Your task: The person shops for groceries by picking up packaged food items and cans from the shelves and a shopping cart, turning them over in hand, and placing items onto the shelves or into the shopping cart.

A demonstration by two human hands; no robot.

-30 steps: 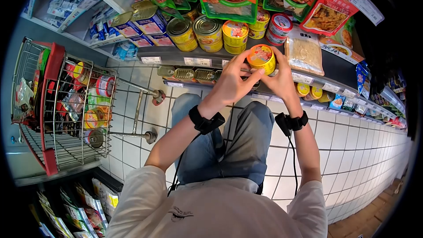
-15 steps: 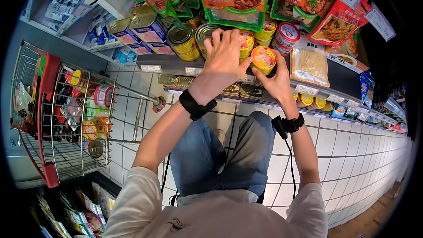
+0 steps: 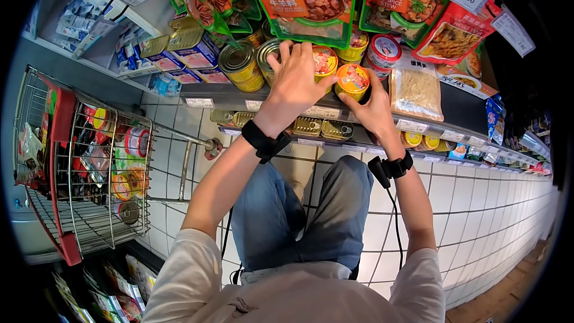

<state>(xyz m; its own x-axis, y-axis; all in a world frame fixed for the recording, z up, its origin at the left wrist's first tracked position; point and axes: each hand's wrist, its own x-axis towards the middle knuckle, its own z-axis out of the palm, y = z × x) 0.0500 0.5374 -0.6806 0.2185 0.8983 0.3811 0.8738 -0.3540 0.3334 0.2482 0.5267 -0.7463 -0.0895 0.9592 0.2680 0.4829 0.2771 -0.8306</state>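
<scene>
My right hand [image 3: 373, 104] holds a small yellow can with an orange lid [image 3: 353, 81] at the shelf's front edge, fingers around its right side. Just left of it, my left hand [image 3: 294, 84] reaches over the shelf with its fingers extended and apart, between a large yellow can [image 3: 240, 67] and a small yellow can with a picture lid [image 3: 324, 61]. The left thumb points toward the orange-lidded can. The left hand partly covers another large can [image 3: 266, 60].
Green spice bags [image 3: 311, 6] hang above the cans. Flat tins [image 3: 307, 126] lie on the lower shelf. A clear bag of pale food [image 3: 415, 87] is right of the cans. A loaded shopping cart [image 3: 63, 116] stands at the left.
My left hand has let go of the orange-lidded can and moved left and up over the other cans. My right hand has kept hold of it and brought it slightly lower.
</scene>
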